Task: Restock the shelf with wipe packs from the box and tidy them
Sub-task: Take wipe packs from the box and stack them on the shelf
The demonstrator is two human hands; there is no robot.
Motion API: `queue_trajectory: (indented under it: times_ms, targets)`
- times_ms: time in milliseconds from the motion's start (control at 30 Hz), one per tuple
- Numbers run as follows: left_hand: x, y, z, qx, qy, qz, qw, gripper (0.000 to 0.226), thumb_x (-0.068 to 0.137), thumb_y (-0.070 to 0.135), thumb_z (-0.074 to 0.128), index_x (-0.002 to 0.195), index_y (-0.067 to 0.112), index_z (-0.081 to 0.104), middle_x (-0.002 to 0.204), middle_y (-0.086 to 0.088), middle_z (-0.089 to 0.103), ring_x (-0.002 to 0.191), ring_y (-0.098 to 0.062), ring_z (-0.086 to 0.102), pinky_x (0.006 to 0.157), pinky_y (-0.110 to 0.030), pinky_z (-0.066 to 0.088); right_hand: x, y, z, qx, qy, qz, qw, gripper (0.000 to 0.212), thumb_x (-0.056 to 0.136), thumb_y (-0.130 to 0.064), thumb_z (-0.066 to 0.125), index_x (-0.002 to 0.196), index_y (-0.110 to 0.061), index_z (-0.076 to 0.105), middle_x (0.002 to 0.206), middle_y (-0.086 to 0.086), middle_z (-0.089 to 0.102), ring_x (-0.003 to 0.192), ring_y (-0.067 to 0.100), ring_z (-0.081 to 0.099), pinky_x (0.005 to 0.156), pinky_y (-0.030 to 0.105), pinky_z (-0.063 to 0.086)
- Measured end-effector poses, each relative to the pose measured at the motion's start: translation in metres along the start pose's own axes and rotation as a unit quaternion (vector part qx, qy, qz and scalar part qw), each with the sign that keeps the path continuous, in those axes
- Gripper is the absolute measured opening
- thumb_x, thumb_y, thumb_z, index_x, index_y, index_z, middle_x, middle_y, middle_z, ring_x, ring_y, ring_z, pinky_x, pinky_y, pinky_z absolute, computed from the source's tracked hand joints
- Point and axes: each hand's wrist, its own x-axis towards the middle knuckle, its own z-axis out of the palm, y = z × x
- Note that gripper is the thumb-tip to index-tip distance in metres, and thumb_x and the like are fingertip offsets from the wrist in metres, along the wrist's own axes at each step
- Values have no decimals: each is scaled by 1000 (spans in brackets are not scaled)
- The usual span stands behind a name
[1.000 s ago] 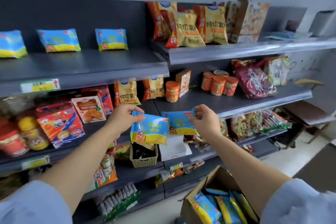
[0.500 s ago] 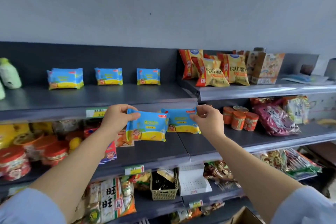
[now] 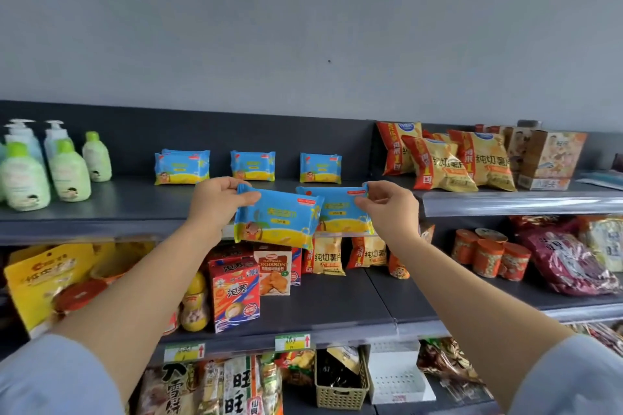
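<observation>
Hands mid-frame, one blue-and-yellow plastic wipe pack each. Left hand (image 3: 219, 204): fingers clamped on top-left corner of the nearer wipe pack (image 3: 278, 222). Right hand (image 3: 391, 209): fingers pinch top-right corner of the second wipe pack (image 3: 340, 209), partly behind the first. Both overlap the front edge of the dark grey top shelf (image 3: 135, 202). Open room there in front of three matching packs (image 3: 253, 165) at the back, betw. green bottles (image 3: 69, 175) at frame left & yellow chip bags (image 3: 438, 165) at right. Red-and-white carton (image 3: 274, 271) below reads "CROISSANT".
</observation>
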Motion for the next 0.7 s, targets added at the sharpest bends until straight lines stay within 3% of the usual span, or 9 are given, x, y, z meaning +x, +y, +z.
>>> queue_trajectory:
  times_ms: [333,700]
  targets:
    - [64,-11,-16,-41,43,-37,998,13,78,5,76,80,14,67,91,-5,71,94,-21,68,85,-42,55,61,-2,61,30,-20,-3,999,33,83,-20,75,115,-15,67,98,-4,69,90,12,66,81,36,58]
    - [139,-35,-6,-31,77,-61,995,12,79,5,75,83,15,69,97,-7,72,97,-23,68,92,-50,53,147,18,135,50,-77,-13,996,31,82,-18,76,112,-14,68,91,-7,66,90,15,68,83,36,57]
